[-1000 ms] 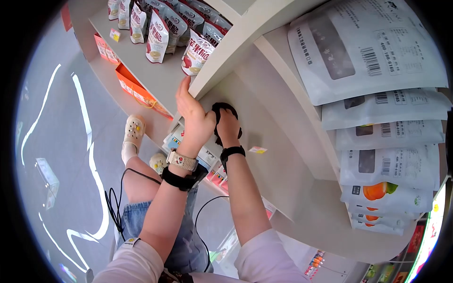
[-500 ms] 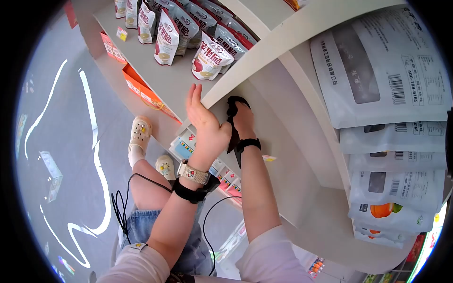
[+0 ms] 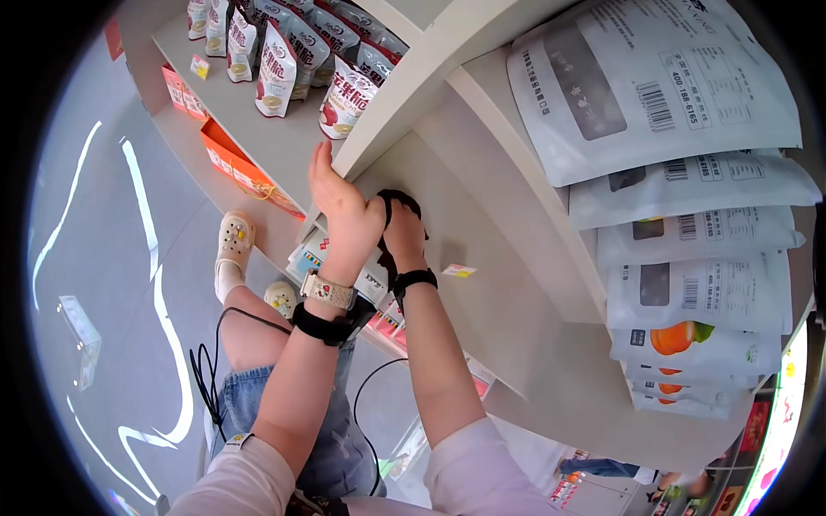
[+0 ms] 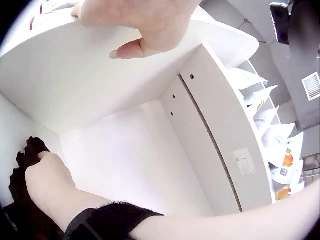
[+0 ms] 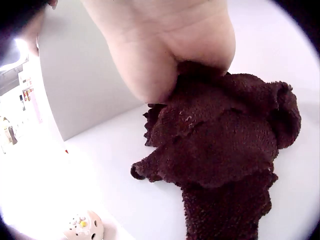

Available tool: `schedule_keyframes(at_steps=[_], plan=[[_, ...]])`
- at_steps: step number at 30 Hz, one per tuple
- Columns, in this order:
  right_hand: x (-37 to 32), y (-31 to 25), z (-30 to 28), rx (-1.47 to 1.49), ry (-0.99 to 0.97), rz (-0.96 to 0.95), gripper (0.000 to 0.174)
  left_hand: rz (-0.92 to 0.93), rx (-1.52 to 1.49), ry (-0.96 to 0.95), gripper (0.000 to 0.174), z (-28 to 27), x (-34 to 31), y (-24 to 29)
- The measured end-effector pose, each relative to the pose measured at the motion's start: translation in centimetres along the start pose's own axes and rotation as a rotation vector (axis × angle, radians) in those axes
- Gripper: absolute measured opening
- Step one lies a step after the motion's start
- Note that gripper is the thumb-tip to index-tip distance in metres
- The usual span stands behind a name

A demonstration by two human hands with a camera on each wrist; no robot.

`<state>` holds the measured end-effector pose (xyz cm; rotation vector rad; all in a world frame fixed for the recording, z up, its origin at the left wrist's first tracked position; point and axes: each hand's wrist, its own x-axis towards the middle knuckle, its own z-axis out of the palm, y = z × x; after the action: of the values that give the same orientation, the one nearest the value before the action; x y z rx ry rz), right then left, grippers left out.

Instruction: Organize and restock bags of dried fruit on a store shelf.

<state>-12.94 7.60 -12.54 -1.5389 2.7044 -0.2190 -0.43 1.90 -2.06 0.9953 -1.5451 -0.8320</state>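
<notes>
A dark, crumpled cloth [image 5: 220, 135] lies bunched on the white shelf surface, brown-maroon in the right wrist view. My right hand [image 3: 404, 236] grips it inside a shelf compartment; in the right wrist view the palm [image 5: 170, 45] covers part of the cloth and hides the fingertips. The same cloth [image 4: 32, 175] shows at the lower left of the left wrist view, under the right hand [image 4: 50, 182]. My left hand [image 3: 344, 211] rests at the edge of the upright divider [image 3: 413, 82], fingers extended, holding nothing; its thumb side is near the right hand in the head view.
Red-and-white snack pouches [image 3: 277, 70] stand on the shelf beyond the divider. Large pale bags [image 3: 654, 95] line the shelf at the right. A price tag [image 3: 459, 270] sits on the shelf edge. An orange box [image 3: 245, 168] is at the left, and a person is at the lower right.
The view swung right and back. Over the last half second, the cloth has shifted under my right hand, with part of it now trailing toward the wrist. The left hand stays at the divider.
</notes>
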Motion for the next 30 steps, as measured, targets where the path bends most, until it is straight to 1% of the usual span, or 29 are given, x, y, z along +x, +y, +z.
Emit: schedule_keyframes(at_steps=[1, 4, 6, 13, 16, 19, 22, 26, 28, 30], plan=[[0.0, 0.0, 0.1, 0.006, 0.021, 0.010, 0.031, 0.011, -0.005, -0.011, 0.075, -0.2, 0.0, -0.1], [0.0, -0.2, 0.3, -0.011, 0.048, 0.009, 0.032, 0.040, -0.009, -0.033, 0.073, -0.3, 0.0, -0.3], [0.1, 0.1, 0.1, 0.000, 0.049, -0.003, 0.030, 0.057, -0.003, -0.039, 0.073, -0.2, -0.1, -0.4], [2.2, 0.2, 0.1, 0.002, 0.043, 0.010, 0.025, 0.004, -0.017, 0.003, 0.074, 0.1, -0.1, 0.0], [3.0, 0.7, 0.0, 0.018, 0.045, 0.014, 0.024, -0.075, -0.045, -0.012, 0.075, 0.1, -0.1, 0.3], [4.2, 0.9, 0.0, 0.055, 0.067, 0.030, 0.027, -0.052, -0.035, -0.017, 0.076, 0.1, 0.0, 0.3], [5.5, 1.0, -0.1, 0.040, 0.019, 0.060, 0.033, -0.050, -0.041, -0.029, 0.075, 0.1, -0.1, 0.2], [6.4, 0.8, -0.1, 0.042, 0.036, 0.054, 0.034, -0.091, -0.034, -0.022, 0.076, 0.3, -0.1, 0.3], [5.9, 0.8, -0.2, 0.038, 0.060, 0.046, 0.033, -0.079, -0.045, -0.004, 0.077, 0.4, -0.2, 0.2], [5.5, 0.5, -0.4, 0.027, 0.035, 0.062, 0.031, -0.070, -0.036, 0.004, 0.077, 0.6, -0.2, 0.3]])
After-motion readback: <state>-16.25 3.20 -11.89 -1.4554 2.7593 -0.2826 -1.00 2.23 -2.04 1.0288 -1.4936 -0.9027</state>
